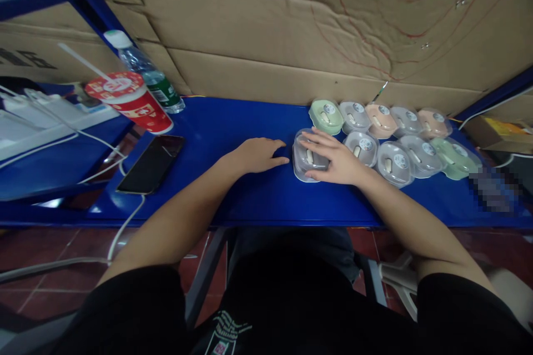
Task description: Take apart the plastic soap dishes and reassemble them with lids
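A clear-lidded grey case (pixel 307 162) was seen lying flat on the blue desk (pixel 233 188), with a small pale earpiece-like item visible inside. Its long axis ran away from the person, toward the cardboard wall (pixel 266 28). The right hand (pixel 335 159) was laid over its right side, fingers (pixel 318 138) spread across the lid, pressing rather than clenched. The left hand (pixel 258 155) was rested palm-down just beside it, released, holding nothing. Behind and to the right, similar cases (pixel 395 133) in green, grey and pink were ranged in two rows. A phone (pixel 152 163), a red cup (pixel 131 101) and a bottle (pixel 150 75) were set well apart at the left.
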Available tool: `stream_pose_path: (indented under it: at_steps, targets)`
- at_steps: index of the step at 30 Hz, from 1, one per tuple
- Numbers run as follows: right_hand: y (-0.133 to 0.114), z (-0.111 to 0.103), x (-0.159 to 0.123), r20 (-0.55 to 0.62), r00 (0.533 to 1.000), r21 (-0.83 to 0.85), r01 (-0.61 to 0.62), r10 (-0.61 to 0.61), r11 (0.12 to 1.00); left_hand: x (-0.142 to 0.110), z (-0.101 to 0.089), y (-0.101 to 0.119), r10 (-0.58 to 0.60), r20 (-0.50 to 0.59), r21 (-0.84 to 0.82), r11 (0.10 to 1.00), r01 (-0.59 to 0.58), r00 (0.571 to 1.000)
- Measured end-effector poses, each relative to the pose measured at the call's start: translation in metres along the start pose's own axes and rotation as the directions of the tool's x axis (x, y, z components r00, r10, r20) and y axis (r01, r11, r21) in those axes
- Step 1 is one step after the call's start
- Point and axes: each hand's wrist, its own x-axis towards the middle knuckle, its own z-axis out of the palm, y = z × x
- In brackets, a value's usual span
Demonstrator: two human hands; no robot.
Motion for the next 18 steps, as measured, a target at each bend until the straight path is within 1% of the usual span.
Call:
stream_pose_path:
  at_steps: [2,3,4,5,6,7,8,9,10,11,13,14,15,16,18]
  targets:
    - [0.001,0.002,0.001,-0.093,0.995,0.013,0.023,-0.022,1.0,0.0,0.001,-0.001,0.004,-0.045,-0.018,1.0,-0.005,0.999]
    - [0.001,0.001,0.001,-0.146,0.989,0.019,0.039,-0.036,0.999,0.0,0.001,-0.001,0.009,-0.108,-0.034,0.999,-0.013,0.994]
    - [0.0,0.0,0.002,-0.195,0.979,0.032,0.057,-0.05,0.998,0.0,0.001,-0.001,0.017,-0.204,-0.051,0.998,-0.028,0.979]
    - [-0.002,-0.002,0.002,-0.236,0.97,0.053,0.076,-0.062,0.996,0.0,0.001,-0.001,0.034,-0.324,-0.062,0.996,-0.058,0.946]
    - [-0.004,-0.004,0.002,-0.264,0.962,0.083,0.095,-0.07,0.992,-0.001,0.001,0.0,0.061,-0.45,-0.064,0.993,-0.1,0.891]
    - [-0.006,-0.007,0.003,-0.279,0.957,0.119,0.114,-0.077,0.986,-0.002,0.001,0.001,0.096,-0.565,-0.052,0.987,-0.152,0.82]
    - [-0.009,-0.01,0.003,-0.282,0.956,0.157,0.135,-0.086,0.978,-0.003,0.001,0.002,0.139,-0.654,-0.027,0.978,-0.206,0.744]
    - [-0.012,-0.013,0.003,-0.281,0.954,0.195,0.159,-0.1,0.968,-0.004,0.001,0.004,0.186,-0.714,0.007,0.966,-0.259,0.675]
    - [-0.014,-0.014,0.003,-0.28,0.952,0.231,0.188,-0.12,0.955,-0.005,0.002,0.006,0.234,-0.751,0.043,0.95,-0.308,0.617]
    - [-0.016,-0.015,0.002,-0.28,0.95,0.263,0.218,-0.142,0.94,-0.006,0.002,0.008,0.277,-0.774,0.077,0.934,-0.35,0.57]
    - [-0.019,-0.013,0.001,-0.278,0.947,0.314,0.25,-0.162,0.916,-0.006,0.003,0.011,0.332,-0.8,0.121,0.906,-0.406,0.501]
    - [-0.019,-0.011,0.0,-0.277,0.95,0.337,0.238,-0.145,0.911,-0.005,0.003,0.011,0.337,-0.811,0.128,0.9,-0.416,0.479]
    - [-0.018,-0.009,0.0,-0.272,0.956,0.354,0.205,-0.109,0.912,-0.004,0.003,0.009,0.322,-0.822,0.121,0.905,-0.408,0.47]
    - [-0.016,-0.007,-0.001,-0.265,0.962,0.361,0.157,-0.06,0.919,-0.002,0.003,0.005,0.283,-0.835,0.097,0.92,-0.379,0.473]
    - [-0.012,-0.006,-0.001,-0.244,0.969,0.324,0.052,0.03,0.945,0.003,0.0,-0.011,0.141,-0.853,0.004,0.964,-0.264,0.502]
